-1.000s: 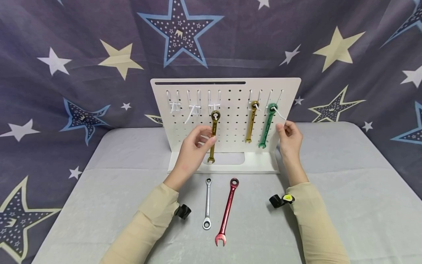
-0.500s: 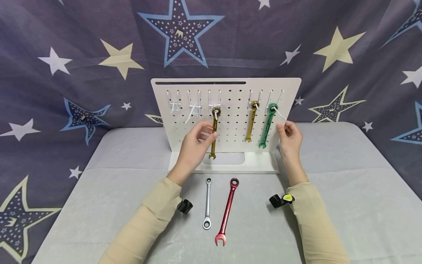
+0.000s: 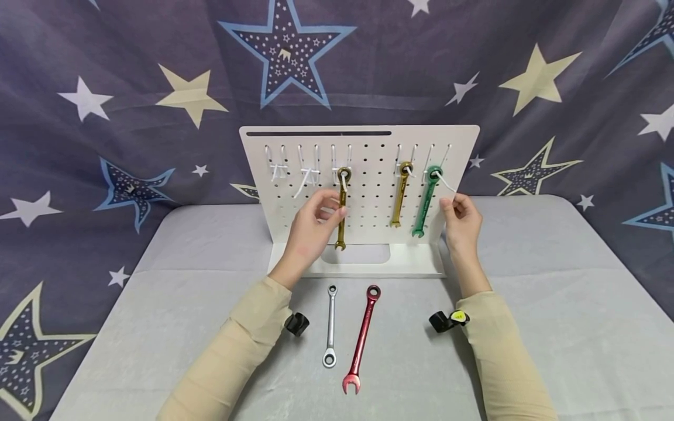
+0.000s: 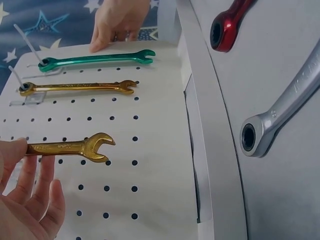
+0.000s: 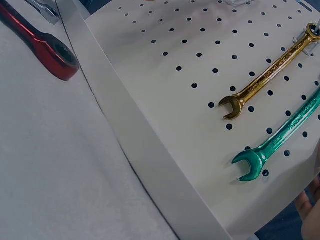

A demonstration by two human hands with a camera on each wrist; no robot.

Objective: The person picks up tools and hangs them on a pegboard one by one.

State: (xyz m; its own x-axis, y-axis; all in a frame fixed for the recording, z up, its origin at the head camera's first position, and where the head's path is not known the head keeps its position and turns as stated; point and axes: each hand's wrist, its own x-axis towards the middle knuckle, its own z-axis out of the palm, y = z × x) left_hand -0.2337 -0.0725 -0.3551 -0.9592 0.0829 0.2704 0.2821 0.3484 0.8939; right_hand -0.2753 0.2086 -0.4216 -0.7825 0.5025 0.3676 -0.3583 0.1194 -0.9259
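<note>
My left hand (image 3: 309, 231) pinches the shaft of a gold combination wrench (image 3: 343, 196) between thumb and fingers. The wrench stands nearly upright before the white pegboard (image 3: 368, 204), its ring end around a white hook and its open end down. In the left wrist view, the open end (image 4: 97, 147) juts past the fingertips. My right hand (image 3: 464, 225) grips the pegboard's right edge, with the thumb at the edge. Beside it a green wrench (image 3: 427, 202) hangs from a hook, and a second gold wrench (image 3: 401, 199) hangs just left of that one.
On the grey tablecloth (image 3: 184, 327) before the board lie a silver double-ring wrench (image 3: 331, 324) and a larger red wrench (image 3: 363, 336). Two bare white hooks (image 3: 309, 173) project at the board's left. A dark star-patterned curtain (image 3: 379, 64) hangs behind.
My left hand has risen slightly with the gold wrench, whose ring end has moved up and further onto the hook. My right hand has stayed at the board's edge.
</note>
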